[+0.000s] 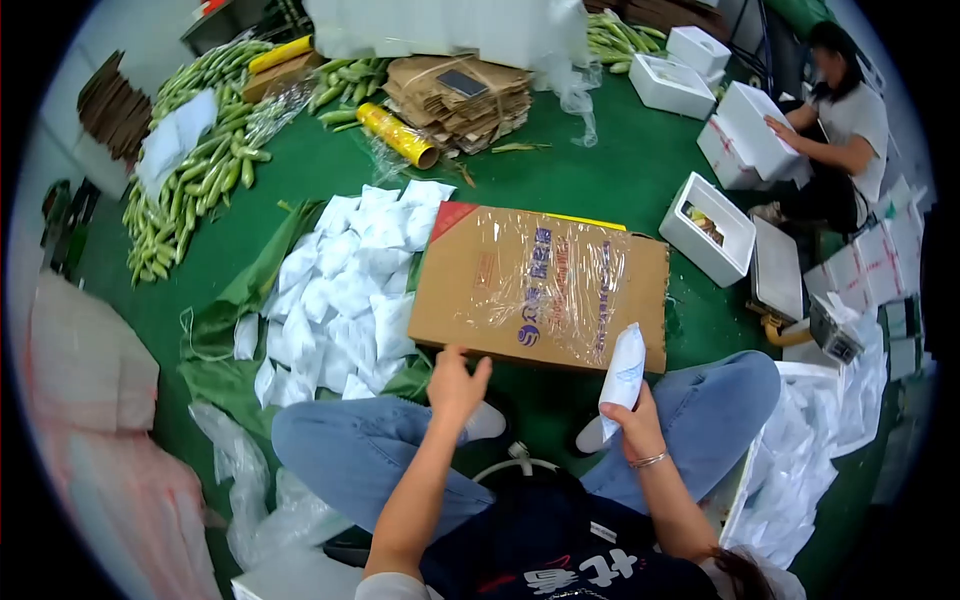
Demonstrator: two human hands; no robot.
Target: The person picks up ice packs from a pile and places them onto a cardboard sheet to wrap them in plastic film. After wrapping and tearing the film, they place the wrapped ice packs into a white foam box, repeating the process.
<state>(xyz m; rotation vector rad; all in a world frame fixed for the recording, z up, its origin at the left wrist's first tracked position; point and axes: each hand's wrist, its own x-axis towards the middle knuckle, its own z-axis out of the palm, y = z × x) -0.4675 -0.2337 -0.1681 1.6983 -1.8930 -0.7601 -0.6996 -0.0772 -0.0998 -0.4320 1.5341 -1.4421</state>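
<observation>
The right hand (642,428) has its grip closed around the lower end of a plump white packet (624,368), while the left hand (456,390) is unburdened, its fingers loosely parted. The packet stands above the near edge of the cardboard box (455,290), close to that box's near right corner, between the person's knees. Its long axis runs away from the body, leaning slightly to the right at the far end, so most of its length projects beyond the right fingers. The left hand is at the near left corner of the box; whether it touches the cardboard cannot be told. A heap of white pouches (345,285) lies just left of the box, nearer the left hand than the right, so the packet and the heap are on opposite sides of the left hand.
</observation>
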